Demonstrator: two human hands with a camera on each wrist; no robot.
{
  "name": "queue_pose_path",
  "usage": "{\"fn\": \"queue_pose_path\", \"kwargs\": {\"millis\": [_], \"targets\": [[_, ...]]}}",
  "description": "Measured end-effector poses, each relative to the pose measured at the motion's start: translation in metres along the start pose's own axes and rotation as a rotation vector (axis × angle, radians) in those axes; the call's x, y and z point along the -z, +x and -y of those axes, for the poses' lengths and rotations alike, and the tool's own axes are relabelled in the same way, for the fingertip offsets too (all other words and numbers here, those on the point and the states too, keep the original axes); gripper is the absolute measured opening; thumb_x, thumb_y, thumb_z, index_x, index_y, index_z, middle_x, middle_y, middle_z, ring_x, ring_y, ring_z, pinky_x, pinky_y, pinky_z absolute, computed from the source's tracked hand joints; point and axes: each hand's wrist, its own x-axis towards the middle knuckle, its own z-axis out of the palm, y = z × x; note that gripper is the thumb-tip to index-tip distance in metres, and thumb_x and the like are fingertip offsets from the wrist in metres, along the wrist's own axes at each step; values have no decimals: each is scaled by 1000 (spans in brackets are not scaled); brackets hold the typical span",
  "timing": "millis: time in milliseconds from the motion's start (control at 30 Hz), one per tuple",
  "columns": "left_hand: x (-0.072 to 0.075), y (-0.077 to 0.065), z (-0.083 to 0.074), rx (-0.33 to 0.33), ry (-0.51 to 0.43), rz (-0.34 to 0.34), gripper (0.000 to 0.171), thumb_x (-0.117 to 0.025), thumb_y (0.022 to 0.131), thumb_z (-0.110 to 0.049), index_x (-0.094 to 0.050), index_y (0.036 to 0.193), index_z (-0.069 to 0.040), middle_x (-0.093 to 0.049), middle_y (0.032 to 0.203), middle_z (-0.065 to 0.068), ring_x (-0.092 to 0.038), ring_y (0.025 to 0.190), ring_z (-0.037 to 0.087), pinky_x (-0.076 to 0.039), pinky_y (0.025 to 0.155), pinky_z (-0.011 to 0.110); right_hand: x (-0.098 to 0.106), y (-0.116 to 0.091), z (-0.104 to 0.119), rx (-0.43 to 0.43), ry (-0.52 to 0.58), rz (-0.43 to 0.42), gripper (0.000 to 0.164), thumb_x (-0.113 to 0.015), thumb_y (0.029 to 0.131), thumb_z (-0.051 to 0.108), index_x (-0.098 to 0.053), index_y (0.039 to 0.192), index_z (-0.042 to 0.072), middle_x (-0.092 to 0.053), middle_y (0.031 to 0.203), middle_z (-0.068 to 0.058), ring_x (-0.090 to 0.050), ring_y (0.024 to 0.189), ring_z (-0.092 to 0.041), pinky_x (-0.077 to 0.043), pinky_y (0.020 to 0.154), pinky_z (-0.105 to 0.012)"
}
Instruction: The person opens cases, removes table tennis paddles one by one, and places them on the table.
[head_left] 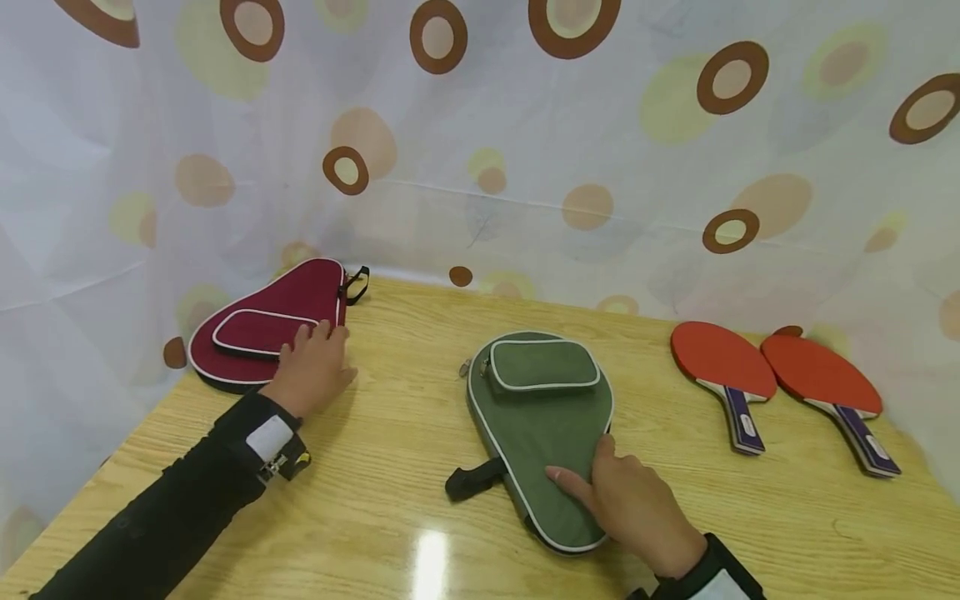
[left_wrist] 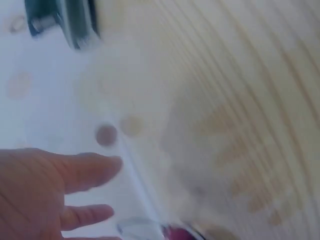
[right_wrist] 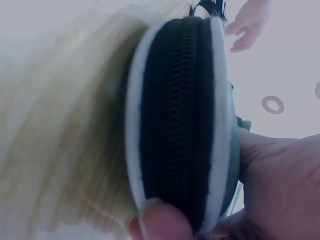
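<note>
A green table tennis bat case (head_left: 540, 425) with white piping lies in the middle of the table, its small zipped pocket toward the back. My right hand (head_left: 637, 504) grips its right edge, thumb across the front face and fingers around the side. The right wrist view shows the case's black zipped edge (right_wrist: 182, 120) close up, with a fingertip (right_wrist: 165, 222) against it. At the left, a dark red bat case (head_left: 262, 321) leans near the curtain. My left hand (head_left: 311, 371) overlaps its lower right corner, fingers extended, holding nothing.
Two red table tennis bats (head_left: 723, 362) lie side by side at the right, handles toward the front. A white patterned curtain (head_left: 480, 150) hangs along the back of the wooden table (head_left: 360, 500). The green case's black strap (head_left: 474, 481) sticks out leftward.
</note>
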Motion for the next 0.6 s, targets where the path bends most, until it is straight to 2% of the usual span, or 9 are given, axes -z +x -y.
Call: {"fn": "queue_pose_path", "kwargs": {"millis": [100,167,267,400,500,600], "targets": [[-5,-2,-26,-125,-71,9,53,-67,97,-17,-48,140,8,-47,143,32,-41,136,50,-33,109,64,3,3,-2,11,-5,33,93,-64,92,58,-40,136,-21,-67,88,-25,-69,78,-27,-52,58,-41],[-10,-2,-43,-217,-154,52,57,-65,99,-22,-45,146,4,-43,149,31,-40,139,48,-33,112,60,6,5,-6,24,1,54,97,-64,92,59,-35,143,-19,-68,98,-30,-70,86,-31,-54,64,-45],[-21,-2,-65,-346,-257,122,63,-65,100,-30,-41,153,-5,-31,157,31,-35,142,49,-35,110,61,9,8,-11,49,14,83,101,-64,91,60,-31,148,-16,-67,110,-32,-70,97,-36,-55,73,-49],[-34,0,-85,-521,-257,138,66,-67,98,-35,-42,155,-16,-23,161,30,-33,142,50,-35,109,62,14,12,-18,79,27,115,103,-64,90,62,-29,151,-14,-63,124,-33,-67,107,-38,-54,80,-52],[-39,1,-96,-588,-218,118,63,-67,97,-37,-46,153,-19,-24,160,29,-38,140,49,-36,110,61,18,14,-22,105,45,142,104,-64,90,61,-27,153,-12,-57,133,-33,-63,115,-42,-52,87,-54],[-42,1,-104,-586,-229,105,58,-68,96,-36,-52,149,-17,-29,158,28,-40,139,48,-39,109,57,22,16,-27,134,63,161,101,-66,91,58,-27,154,-10,-53,139,-33,-59,121,-45,-50,92,-56]]}}
